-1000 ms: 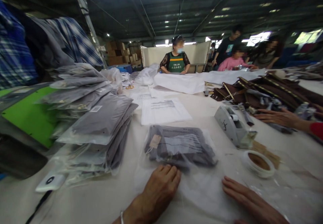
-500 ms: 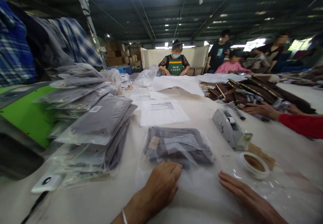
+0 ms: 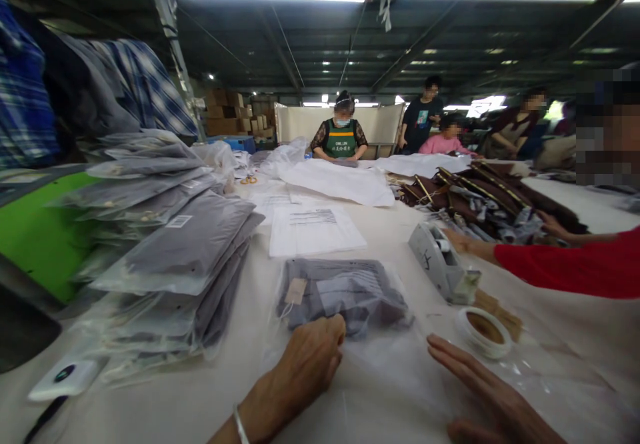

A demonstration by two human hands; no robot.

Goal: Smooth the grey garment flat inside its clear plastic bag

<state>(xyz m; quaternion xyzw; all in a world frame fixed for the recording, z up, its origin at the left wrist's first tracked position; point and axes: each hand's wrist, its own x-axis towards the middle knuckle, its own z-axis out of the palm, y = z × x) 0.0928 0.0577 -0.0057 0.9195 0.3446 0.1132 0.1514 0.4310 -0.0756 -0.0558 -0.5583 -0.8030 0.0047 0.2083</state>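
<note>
Grey folded garment (image 3: 345, 294) already sat inside the clear bag (image 3: 360, 357) near centre. Left hand (image 3: 307, 364) pressed flat, fingers loosely curled, on its near edge; right hand (image 3: 480, 391) lay open on the unsealed flap. Finished packs (image 3: 175, 244) stacked left.

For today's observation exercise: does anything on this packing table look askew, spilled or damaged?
Nothing looks spilled or damaged. The stack of bagged garments leans, its packs fanned unevenly toward the table edge. The left hand and right hand lie flat on the clear bag, whose open end looks wrinkled.
</note>
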